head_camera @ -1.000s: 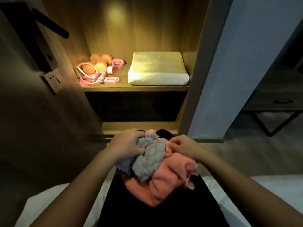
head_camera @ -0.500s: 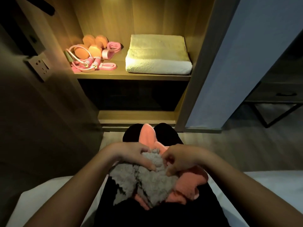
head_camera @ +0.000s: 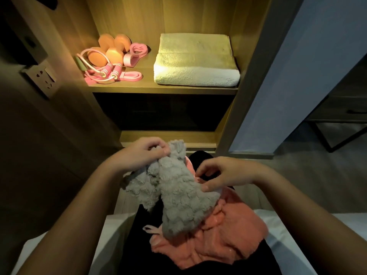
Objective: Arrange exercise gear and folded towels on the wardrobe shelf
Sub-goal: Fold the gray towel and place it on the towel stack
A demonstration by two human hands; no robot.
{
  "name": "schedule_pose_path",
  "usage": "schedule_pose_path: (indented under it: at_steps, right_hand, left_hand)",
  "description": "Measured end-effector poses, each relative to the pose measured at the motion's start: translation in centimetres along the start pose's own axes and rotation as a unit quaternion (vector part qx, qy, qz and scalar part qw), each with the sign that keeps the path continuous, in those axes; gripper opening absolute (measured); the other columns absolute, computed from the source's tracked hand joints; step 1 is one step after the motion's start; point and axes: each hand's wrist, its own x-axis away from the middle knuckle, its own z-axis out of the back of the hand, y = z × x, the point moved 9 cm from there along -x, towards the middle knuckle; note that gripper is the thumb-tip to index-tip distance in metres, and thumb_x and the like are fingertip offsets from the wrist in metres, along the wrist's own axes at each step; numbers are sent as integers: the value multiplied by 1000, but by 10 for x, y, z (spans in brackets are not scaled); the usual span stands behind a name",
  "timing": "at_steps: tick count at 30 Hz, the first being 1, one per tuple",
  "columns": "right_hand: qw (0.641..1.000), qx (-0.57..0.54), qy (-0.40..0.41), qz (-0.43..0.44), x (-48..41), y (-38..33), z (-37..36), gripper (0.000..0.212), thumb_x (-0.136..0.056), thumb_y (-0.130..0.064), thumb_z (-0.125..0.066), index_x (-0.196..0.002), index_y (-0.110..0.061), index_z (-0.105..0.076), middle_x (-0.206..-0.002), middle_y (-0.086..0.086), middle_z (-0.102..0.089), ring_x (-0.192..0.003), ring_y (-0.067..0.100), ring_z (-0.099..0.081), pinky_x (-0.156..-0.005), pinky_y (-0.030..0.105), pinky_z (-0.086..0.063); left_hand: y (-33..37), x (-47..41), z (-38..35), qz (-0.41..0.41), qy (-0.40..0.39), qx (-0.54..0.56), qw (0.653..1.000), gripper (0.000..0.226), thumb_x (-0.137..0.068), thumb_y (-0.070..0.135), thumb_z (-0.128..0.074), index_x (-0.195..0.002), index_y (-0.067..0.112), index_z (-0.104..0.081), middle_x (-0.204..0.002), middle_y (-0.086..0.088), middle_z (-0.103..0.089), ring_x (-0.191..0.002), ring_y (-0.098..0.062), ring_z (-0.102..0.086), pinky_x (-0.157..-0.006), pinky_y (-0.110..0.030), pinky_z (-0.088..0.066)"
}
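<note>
The left hand grips the upper end of a grey fluffy towel, fingers curled round the bunched cloth. The towel hangs from that hand, down and across toward the right hand. The right hand's fingers are curled and its thumb touches the grey towel's lower corner; whether it pinches the cloth cannot be told. Under both hands a pink towel lies crumpled on the person's lap, beneath the grey one. Well beyond the hands is the lit wardrobe shelf. A folded white towel lies past the right hand, and orange dumbbells, a pink jump rope and a pink band cluster past the left.
</note>
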Motion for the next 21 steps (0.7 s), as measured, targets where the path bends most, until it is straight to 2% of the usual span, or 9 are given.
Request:
schedule_pose_path:
  at_steps: [1,3,7,9,13,16,18,20,21]
  right_hand:
    - [1000,-12,5,26,-1,-7,4,34,-83,-31,-76,-114,-25,-66,-114,-11,-62,-107,4,-58,-94,25,-47]
    - [995,26,-51,76,-3,-22,-8,26,-84,-18,-75,-109,-16,-69,-111,-5,-65,-103,8,-60,-91,24,-47]
    - [964,168,-200,41,-6,-8,-61,24,-83,-18,-73,-107,-17,-73,-107,-1,-69,-99,16,-61,-91,34,-49]
    - [966,150,-205,36,-7,-3,-62,20,-84,-19,-73,-103,-15,-72,-110,3,-67,-102,19,-61,-94,39,-48]
    - [986,44,-156,39,-4,-1,-33,17,-86,-25,-72,-99,-14,-73,-109,6,-68,-104,23,-62,-96,48,-46]
    - [995,37,-92,24,-7,5,-10,23,-85,-33,-73,-107,-27,-72,-110,-12,-69,-104,2,-62,-99,37,-48]
    - [997,-9,-67,35,-11,1,-1,30,-87,-25,-73,-116,-26,-69,-112,-12,-70,-103,1,-63,-97,31,-50]
    - [993,-8,-105,49,-14,-2,-12,32,-89,-17,-69,-120,-24,-69,-117,-8,-69,-107,6,-64,-99,33,-49]
    - [989,10,-144,45,-15,-1,-24,31,-91,-17,-67,-121,-23,-69,-120,-7,-68,-110,8,-63,-101,36,-48]
  left_hand:
    - [4,-2,10,-9,29,-1,1000,12,-92,38,-59,-95,31,-69,-93,15,-66,-86,0,-62,-76,-25,-48]
    - [13,-7,28,-24,86,-3,996,12,-94,34,-58,-95,27,-67,-92,13,-64,-82,2,-60,-73,-24,-45]
    - [18,-17,35,-20,119,13,993,14,-96,29,-55,-97,21,-66,-93,11,-62,-78,4,-56,-71,-24,-43]
    - [15,-23,24,-11,98,12,995,13,-96,30,-56,-98,23,-66,-96,11,-63,-85,0,-58,-74,-25,-43]
    - [6,-28,-1,3,28,5,1000,16,-87,39,-67,-101,30,-65,-92,26,-63,-82,11,-58,-72,-19,-45]
    - [-7,-31,-29,34,-48,-52,997,31,-80,38,-76,-107,32,-61,-104,22,-59,-93,1,-59,-76,-23,-50]
    - [-17,-30,-61,45,-123,-120,984,36,-80,39,-76,-112,32,-60,-114,13,-56,-102,-8,-56,-86,-30,-50]
    - [-28,-27,-85,58,-167,-112,978,36,-82,38,-74,-114,28,-60,-117,8,-55,-108,-12,-54,-94,-34,-47]
    - [-32,-27,-86,65,-157,-87,982,34,-82,37,-74,-113,28,-61,-116,8,-54,-108,-12,-52,-95,-33,-45]
